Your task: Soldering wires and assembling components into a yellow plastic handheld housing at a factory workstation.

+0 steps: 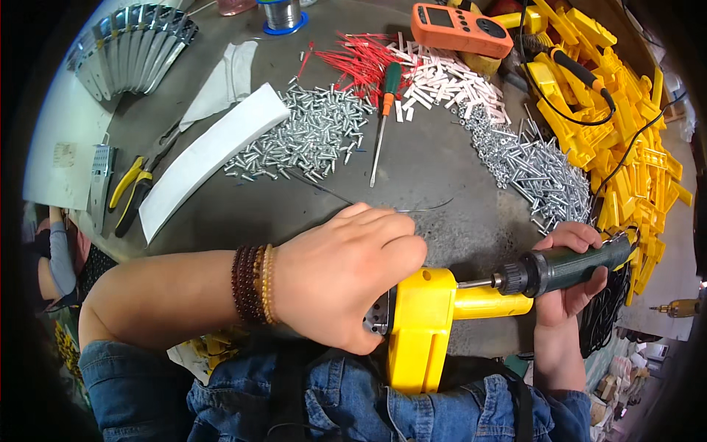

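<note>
My left hand point(346, 276), with bead bracelets on the wrist, grips a yellow plastic housing point(423, 324) at the table's near edge; a small metal bracket point(379, 313) shows under my fingers. My right hand point(571, 276) holds a dark green electric screwdriver point(567, 267) lying sideways. Its bit point(475, 283) points left and meets the upper part of the yellow housing.
On the grey table point(427, 162) lie two piles of silver screws point(313, 132), point(530, 166), a hand screwdriver point(383, 118), red wires point(361, 59), white tags point(445, 77), an orange meter point(460, 28), yellow plastic parts point(626, 125), white strips point(210, 151), pliers point(132, 188) and metal hinges point(132, 48).
</note>
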`<state>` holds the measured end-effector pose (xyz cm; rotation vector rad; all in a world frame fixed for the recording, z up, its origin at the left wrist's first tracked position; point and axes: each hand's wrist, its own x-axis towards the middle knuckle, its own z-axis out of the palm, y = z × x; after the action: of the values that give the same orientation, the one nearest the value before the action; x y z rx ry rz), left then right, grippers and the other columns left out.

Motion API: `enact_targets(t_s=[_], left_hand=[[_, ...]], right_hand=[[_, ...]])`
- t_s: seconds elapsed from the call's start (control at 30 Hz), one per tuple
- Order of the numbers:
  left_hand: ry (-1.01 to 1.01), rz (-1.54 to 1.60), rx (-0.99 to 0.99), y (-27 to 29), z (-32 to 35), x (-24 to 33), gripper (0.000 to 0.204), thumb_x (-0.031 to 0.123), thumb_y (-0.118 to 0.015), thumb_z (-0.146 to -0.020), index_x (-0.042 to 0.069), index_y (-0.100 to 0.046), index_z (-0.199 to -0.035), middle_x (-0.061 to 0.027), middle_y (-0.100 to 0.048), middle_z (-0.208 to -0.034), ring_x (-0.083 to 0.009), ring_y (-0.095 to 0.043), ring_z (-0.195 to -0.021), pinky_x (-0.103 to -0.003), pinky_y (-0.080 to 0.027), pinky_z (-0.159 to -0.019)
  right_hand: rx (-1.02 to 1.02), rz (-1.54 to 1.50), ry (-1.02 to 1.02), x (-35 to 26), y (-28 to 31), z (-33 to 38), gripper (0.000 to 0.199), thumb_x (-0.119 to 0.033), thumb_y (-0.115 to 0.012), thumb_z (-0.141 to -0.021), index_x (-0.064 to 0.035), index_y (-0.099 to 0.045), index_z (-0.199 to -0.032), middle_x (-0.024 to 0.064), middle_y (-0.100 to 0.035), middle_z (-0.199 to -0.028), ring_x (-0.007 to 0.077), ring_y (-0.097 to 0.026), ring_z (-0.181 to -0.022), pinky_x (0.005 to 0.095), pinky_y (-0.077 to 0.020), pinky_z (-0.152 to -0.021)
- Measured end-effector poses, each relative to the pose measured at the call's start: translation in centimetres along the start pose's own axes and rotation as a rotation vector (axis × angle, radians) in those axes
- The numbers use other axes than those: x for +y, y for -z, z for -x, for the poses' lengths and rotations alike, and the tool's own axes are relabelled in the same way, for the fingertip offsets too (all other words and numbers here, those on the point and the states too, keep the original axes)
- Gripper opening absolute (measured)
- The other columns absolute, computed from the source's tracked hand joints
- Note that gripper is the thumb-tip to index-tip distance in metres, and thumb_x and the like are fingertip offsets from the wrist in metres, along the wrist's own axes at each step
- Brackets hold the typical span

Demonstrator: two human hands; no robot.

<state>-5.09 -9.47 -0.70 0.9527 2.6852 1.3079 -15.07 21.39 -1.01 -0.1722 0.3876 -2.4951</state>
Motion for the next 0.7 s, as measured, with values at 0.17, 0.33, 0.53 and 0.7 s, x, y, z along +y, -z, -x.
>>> enact_targets(t_s=[0.17, 0.33, 0.53, 0.7], left_hand=[[-0.01, 0.038, 0.009, -0.2, -0.7, -0.3, 0.056, 0.024, -0.083, -0.051, 0.004, -0.053, -0.093, -0.0131, -0.046, -0.09, -0.0327, -0.05, -0.084, -0.04, -0.037, -0.074], [-0.014, 0.038, -0.005, 0.1, -0.6, 0.0, 0.06, 0.024, -0.084, -0.051, 0.002, -0.055, -0.097, -0.0134, -0.048, -0.091, -0.0331, -0.051, -0.084, -0.041, -0.038, -0.074], [-0.014, -0.05, -0.004, 0.1, -1.1, 1.0, 0.06, 0.022, -0.085, -0.054, 0.0, -0.057, -0.102, -0.0147, -0.052, -0.094, -0.0331, -0.055, -0.085, -0.042, -0.041, -0.073], [0.145, 0.051, -0.257, 4.8, -5.9, -0.2, 0.035, 0.018, -0.076, -0.072, 0.001, -0.064, -0.101, -0.0155, -0.065, -0.096, -0.0327, -0.064, -0.089, -0.039, -0.051, -0.077]], right_hand=[[-0.009, -0.049, -0.072, 0.1, 1.2, -0.6, 0.049, -0.001, -0.084, -0.068, -0.024, -0.052, -0.097, -0.0103, -0.051, -0.104, 0.0077, -0.054, -0.101, 0.048, -0.0272, -0.112], [-0.046, -0.021, -0.075, 0.0, 0.5, -0.5, 0.054, -0.004, -0.085, -0.069, -0.0261, -0.056, -0.109, -0.0097, -0.051, -0.108, 0.0072, -0.053, -0.102, 0.0475, -0.0246, -0.114], [-0.197, 0.159, -0.004, -0.9, 1.4, 0.3, 0.067, -0.016, -0.086, -0.072, -0.0291, -0.055, -0.129, -0.0057, -0.052, -0.117, 0.0098, -0.053, -0.107, 0.0495, -0.0273, -0.115], [-0.228, 0.326, 0.065, -0.9, 1.7, 0.6, 0.066, -0.025, -0.085, -0.074, -0.0287, -0.055, -0.133, -0.0005, -0.051, -0.126, 0.0143, -0.052, -0.112, 0.0462, -0.0294, -0.116]])
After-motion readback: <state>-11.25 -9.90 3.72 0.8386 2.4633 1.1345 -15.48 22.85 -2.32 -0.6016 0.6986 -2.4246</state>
